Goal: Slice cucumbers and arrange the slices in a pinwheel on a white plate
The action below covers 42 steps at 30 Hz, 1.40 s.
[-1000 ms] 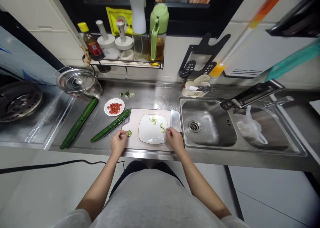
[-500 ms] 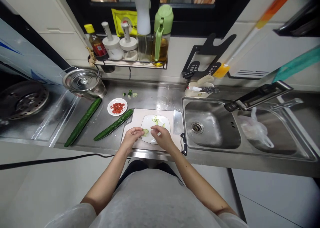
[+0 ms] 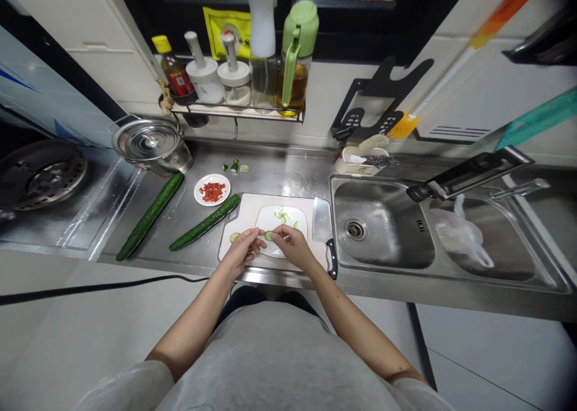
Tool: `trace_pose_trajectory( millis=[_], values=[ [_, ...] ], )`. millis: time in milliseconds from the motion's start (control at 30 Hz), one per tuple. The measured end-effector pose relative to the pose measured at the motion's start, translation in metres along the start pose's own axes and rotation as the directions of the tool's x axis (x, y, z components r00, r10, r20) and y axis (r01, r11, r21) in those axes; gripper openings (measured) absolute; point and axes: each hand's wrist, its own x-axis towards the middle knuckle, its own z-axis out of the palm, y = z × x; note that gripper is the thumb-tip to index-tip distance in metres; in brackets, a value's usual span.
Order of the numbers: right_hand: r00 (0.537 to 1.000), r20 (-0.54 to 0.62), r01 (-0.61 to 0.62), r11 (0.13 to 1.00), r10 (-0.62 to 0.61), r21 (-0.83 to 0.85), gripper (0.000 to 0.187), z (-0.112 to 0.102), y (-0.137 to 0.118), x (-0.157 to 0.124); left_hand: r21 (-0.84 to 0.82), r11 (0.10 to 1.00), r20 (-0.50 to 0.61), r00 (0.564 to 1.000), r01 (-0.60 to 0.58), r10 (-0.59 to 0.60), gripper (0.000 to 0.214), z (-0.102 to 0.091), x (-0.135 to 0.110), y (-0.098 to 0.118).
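Note:
My right hand [image 3: 291, 243] pinches a thin cucumber slice [image 3: 268, 235] over the white plate [image 3: 301, 220]. Close beside it on the left, my left hand [image 3: 244, 250] has its thumb and forefinger together at the slice's edge; what they hold, if anything, is too small to name. Several pale green cucumber pieces [image 3: 282, 215] lie on the plate. Another cucumber slice [image 3: 234, 237] shows on the cutting board [image 3: 249, 202] by my left hand. A black-handled cleaver [image 3: 321, 219] rests on the board's right side.
Two whole-looking cucumbers, one farther left [image 3: 151, 217] and one nearer [image 3: 205, 223], lie on the steel counter. Behind them stand a small plate [image 3: 198, 193] of chopped red bits [image 3: 211, 191] and a lidded pot [image 3: 153, 146]. A double sink [image 3: 383, 219] is at right, a bottle rack [image 3: 238, 112] above.
The cucumber slice was at my left fingertips and is now in my right fingers. My left fingers have shifted slightly, and a slice on the board beside them now shows.

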Motion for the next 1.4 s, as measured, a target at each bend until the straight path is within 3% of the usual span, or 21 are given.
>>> trace_pose_trajectory(
  millis=[267,433,767,1100,1267,1400],
  values=[
    [0.985,0.075,0.165,0.977,-0.156,-0.133,0.02,-0.009,-0.003,0.001,-0.139,0.983,0.112,0.988,0.118,-0.103,0.046,0.005,-0.002,0.008],
    [0.986,0.073,0.16,0.976,-0.15,-0.15,0.016,-0.012,0.0,-0.001,-0.201,0.97,0.131,0.985,0.139,-0.114,0.053,0.004,-0.005,0.008],
    [0.986,0.164,0.007,0.999,-0.015,0.048,0.025,-0.009,-0.006,-0.005,-0.094,0.994,0.044,0.997,-0.063,0.068,0.052,0.01,-0.007,0.009],
    [0.974,0.158,-0.191,0.966,0.164,0.175,0.024,-0.007,0.006,-0.003,0.068,0.956,0.031,0.958,-0.285,0.284,0.044,0.014,0.002,-0.001],
    [0.97,0.089,-0.237,0.963,0.227,0.127,0.027,-0.01,0.019,-0.008,0.208,0.914,0.036,0.936,-0.349,0.349,0.034,0.013,0.014,-0.02],
    [0.969,0.002,-0.246,0.964,0.247,-0.105,0.026,-0.022,0.036,-0.015,0.378,0.852,0.05,0.927,-0.363,0.373,0.026,0.021,0.028,-0.038]
  ],
)
